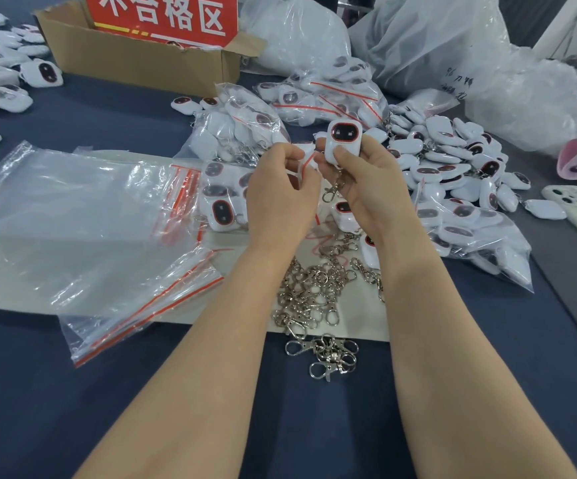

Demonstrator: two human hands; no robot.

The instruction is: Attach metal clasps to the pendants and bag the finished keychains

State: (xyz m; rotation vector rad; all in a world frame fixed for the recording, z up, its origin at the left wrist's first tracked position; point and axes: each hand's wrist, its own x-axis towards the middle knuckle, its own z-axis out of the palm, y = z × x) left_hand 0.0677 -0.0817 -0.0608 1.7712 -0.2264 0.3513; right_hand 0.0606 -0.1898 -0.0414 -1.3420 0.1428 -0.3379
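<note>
Dark navy cloth is covering the table (73, 409), running edge to edge. A torn cardboard box (135, 60) is sitting at the far edge, holding a red sign (162, 15) with white Chinese characters. Big clear plastic sacks (428, 36) are piling up at the far right corner. Light is falling even and soft. No walls or windows are showing.

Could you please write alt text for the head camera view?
A right hand holds up a white pendant with a metal clasp dangling, while the left hand pinches a small zip bag. Loose clasps, empty bags and bagged keychains cover the blue table.
</note>
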